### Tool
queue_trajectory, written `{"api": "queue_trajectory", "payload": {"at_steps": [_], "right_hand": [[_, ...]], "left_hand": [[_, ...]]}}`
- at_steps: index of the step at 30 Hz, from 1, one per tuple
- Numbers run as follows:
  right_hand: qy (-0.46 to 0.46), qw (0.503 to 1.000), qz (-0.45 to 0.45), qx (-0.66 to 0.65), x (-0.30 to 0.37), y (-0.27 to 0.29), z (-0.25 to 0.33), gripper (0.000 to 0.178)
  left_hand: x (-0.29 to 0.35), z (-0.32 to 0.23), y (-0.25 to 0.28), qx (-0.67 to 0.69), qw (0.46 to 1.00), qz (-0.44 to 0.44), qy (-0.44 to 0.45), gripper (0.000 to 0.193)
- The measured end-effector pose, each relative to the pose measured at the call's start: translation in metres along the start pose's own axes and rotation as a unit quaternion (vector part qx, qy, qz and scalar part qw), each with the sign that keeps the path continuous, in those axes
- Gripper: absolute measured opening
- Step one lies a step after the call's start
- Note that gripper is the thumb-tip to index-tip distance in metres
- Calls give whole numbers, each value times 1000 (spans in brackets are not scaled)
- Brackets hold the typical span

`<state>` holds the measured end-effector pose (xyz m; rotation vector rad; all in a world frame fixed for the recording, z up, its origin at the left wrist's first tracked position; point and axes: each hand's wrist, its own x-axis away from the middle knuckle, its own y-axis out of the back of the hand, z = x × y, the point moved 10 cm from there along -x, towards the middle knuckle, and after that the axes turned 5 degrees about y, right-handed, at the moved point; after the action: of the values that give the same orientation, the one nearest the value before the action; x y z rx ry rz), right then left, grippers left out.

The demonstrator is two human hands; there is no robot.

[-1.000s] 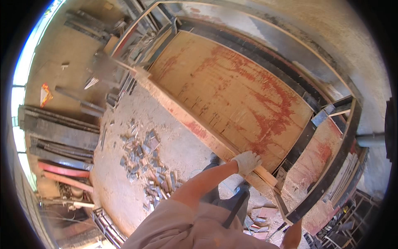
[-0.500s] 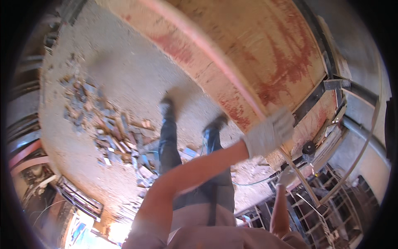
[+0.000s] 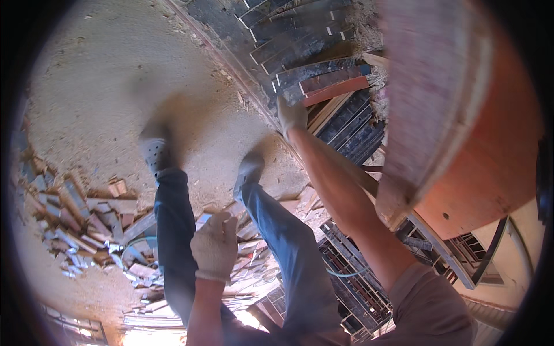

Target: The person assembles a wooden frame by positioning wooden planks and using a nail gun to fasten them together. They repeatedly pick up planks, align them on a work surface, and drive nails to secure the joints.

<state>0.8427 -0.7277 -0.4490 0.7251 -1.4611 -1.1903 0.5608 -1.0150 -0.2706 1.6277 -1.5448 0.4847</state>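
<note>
My right hand point(image 3: 292, 114), in a pale work glove, reaches forward to a low pile of curved wooden strips. Its fingers close around the near end of a dark curved strip point(image 3: 317, 70); the fingertips are partly hidden. A strip with a red-brown face point(image 3: 337, 89) lies right beside that hand. Gloved too, my left hand point(image 3: 214, 247) hangs in front of my leg, its fingers curled in a loose fist with nothing visible in it.
More dark curved strips point(image 3: 303, 29) lie stacked at the far side. A large orange-red panel point(image 3: 485, 173) with a thick, blurred edge rises close on the right. Wood offcuts point(image 3: 95, 225) litter the floor at left, and a dark metal grating point(image 3: 352, 282) lies near my right side.
My view has swung from the stained wooden surface to the strip pile. My left hand has left the long curved strip there and dropped near my leg; my right hand has reached to the pile.
</note>
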Motion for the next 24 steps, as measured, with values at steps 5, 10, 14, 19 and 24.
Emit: {"api": "queue_trajectory", "payload": {"at_steps": [5,10,14,19,24], "right_hand": [[-237,963,93,-82,-92,-79,-4,107],[-275,879,121,-371,-60,-133,-19,58],[-263,907,16,-328,-46,-68,-14,44],[-166,830,84,-526,31,-7,2,28],[75,870,414,-256,312,165,97,35]], "left_hand": [[-14,-24,42,93,993,-57,-52,21],[-19,4,40,150,987,-50,36,22],[-33,-22,39,112,993,-29,-13,18],[-36,-20,37,185,981,-46,-20,27],[31,18,11,578,809,3,110,70]]}}
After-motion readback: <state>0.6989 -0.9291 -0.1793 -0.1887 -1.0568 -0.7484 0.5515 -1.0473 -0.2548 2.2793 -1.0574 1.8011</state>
